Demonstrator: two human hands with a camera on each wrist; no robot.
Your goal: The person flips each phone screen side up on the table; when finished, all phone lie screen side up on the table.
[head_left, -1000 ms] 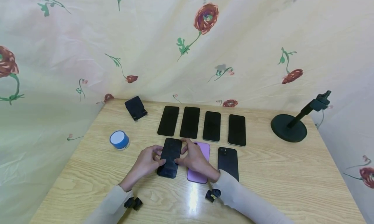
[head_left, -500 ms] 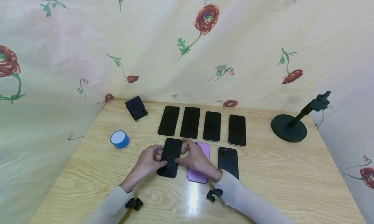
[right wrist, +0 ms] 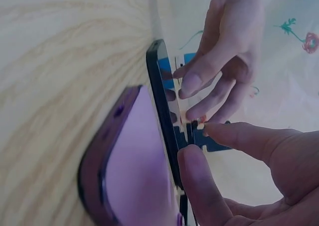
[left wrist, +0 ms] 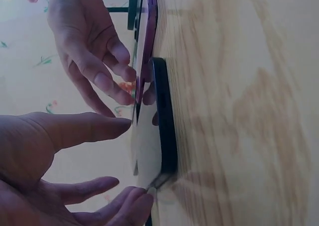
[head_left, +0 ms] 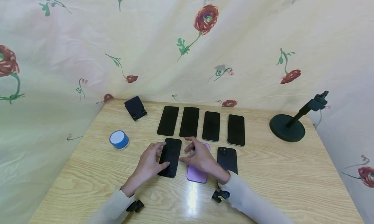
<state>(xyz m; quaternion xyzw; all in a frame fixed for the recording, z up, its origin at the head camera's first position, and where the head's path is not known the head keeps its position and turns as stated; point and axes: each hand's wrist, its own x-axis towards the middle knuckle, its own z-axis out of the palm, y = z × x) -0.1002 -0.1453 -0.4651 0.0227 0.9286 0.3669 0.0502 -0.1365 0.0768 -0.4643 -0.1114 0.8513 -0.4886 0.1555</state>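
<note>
A black phone (head_left: pixel 172 157) lies face up on the table between the two hands. Over its left side is my left hand (head_left: pixel 148 162), fingers spread, thumb above the screen. In the left wrist view, a fingertip of that hand (left wrist: pixel 84 171) appears at the phone's edge; contact is hard to tell. My right hand (head_left: pixel 203 159) is just right of the phone and over a purple phone (head_left: pixel 195 176), with loosely bent fingers and nothing held. The purple phone's bare side also shows in the right wrist view. Right of it, a dark phone (head_left: pixel 228 160) lies camera side up, partly behind the right forearm.
Behind the hands, several black phones (head_left: pixel 189 121) lie face up in a row. A blue and white round container (head_left: pixel 119 139) and a black folding stand (head_left: pixel 135 107) are at the left. A black stand with a round base (head_left: pixel 284 131) occupies the far right.
Both hands have loosened from the black phone's sides. The right hand has moved slightly right, away from its edge; the left fingers have spread. The phone lies where it was.
</note>
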